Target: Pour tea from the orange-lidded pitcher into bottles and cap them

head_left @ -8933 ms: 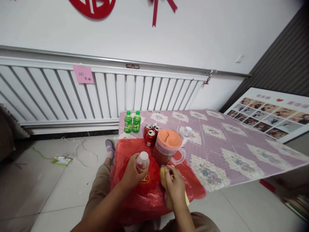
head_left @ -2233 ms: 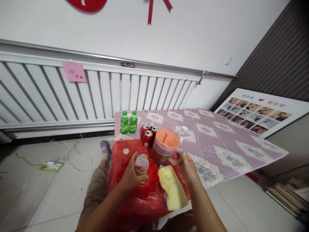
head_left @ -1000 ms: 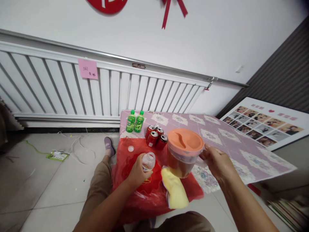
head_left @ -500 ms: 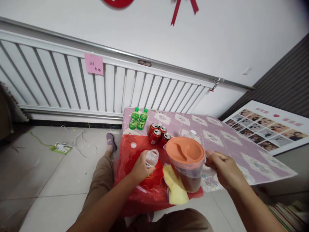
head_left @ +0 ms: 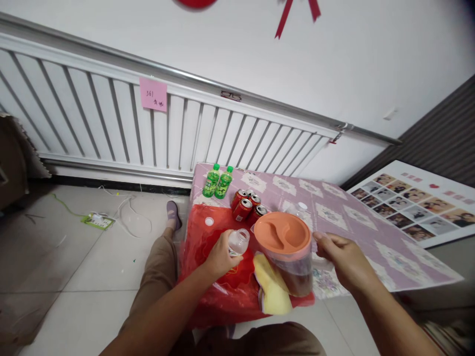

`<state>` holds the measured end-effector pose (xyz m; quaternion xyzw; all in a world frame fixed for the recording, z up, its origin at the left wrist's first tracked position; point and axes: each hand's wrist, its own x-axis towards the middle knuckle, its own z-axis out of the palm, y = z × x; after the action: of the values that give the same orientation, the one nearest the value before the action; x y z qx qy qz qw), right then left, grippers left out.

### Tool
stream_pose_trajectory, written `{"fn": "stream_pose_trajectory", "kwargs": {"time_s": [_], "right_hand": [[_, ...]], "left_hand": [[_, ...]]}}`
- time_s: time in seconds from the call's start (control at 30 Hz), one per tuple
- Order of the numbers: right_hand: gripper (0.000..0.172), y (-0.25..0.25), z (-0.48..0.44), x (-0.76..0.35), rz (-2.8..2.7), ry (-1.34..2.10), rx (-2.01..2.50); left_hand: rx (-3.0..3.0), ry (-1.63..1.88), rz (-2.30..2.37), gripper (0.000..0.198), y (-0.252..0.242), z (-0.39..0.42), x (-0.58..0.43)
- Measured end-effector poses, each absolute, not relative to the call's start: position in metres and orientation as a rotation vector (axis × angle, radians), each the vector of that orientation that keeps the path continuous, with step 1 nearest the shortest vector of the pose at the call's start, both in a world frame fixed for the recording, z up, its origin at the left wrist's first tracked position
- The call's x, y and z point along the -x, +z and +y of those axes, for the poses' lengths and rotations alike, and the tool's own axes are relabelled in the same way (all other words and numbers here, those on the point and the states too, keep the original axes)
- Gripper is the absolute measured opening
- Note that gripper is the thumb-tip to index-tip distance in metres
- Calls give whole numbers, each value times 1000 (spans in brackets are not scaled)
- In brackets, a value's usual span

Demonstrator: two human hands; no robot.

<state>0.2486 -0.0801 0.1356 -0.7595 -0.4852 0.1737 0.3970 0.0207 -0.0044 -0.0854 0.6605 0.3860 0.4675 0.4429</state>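
Note:
My left hand (head_left: 219,257) is wrapped round a clear plastic bottle (head_left: 238,241) with no cap on its mouth, tilted a little to the right. Closed on the handle of a clear pitcher (head_left: 297,269) is my right hand (head_left: 345,254). The pitcher has an orange lid (head_left: 282,232) and dark liquid low inside; it leans slightly, its spout side toward the bottle but apart from it. Beneath and beside the pitcher lies a yellow cloth (head_left: 273,291). A white bottle cap (head_left: 209,221) rests on the red plastic cover (head_left: 202,247), left of the bottle.
Several red cans (head_left: 243,209) stand behind the hands, with two green drink bottles (head_left: 211,181) further back. Another clear bottle (head_left: 299,210) is behind the pitcher. A purple patterned cloth (head_left: 341,217) covers the table. The radiator (head_left: 178,128) runs along the wall; a power strip (head_left: 98,221) lies on the floor.
The whole view has shifted slightly. The pitcher tips a little more toward the bottle, and both hands keep their holds.

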Motion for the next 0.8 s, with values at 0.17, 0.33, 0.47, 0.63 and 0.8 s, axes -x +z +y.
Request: {"fn": "stream_pose_trajectory", "kwargs": {"time_s": [0.17, 0.33, 0.47, 0.63, 0.8], "right_hand": [[48, 139, -76, -246, -1277, 407, 1972], [52, 140, -74, -243, -1360, 369, 1968], [53, 139, -75, -244, -1391, 376, 1984], [51, 139, -75, -243, -1436, 360, 2011], [48, 140, -73, -243, -1521, 314, 1972]], "left_hand": [[-1669, 1155, 960, 78, -83, -5, -19], [-1672, 1150, 952, 78, -82, -5, -18], [-1667, 1146, 955, 78, -82, -5, -18], [-1661, 1154, 958, 79, -81, -6, -18], [-1654, 1149, 965, 78, -81, -5, -18]]}}
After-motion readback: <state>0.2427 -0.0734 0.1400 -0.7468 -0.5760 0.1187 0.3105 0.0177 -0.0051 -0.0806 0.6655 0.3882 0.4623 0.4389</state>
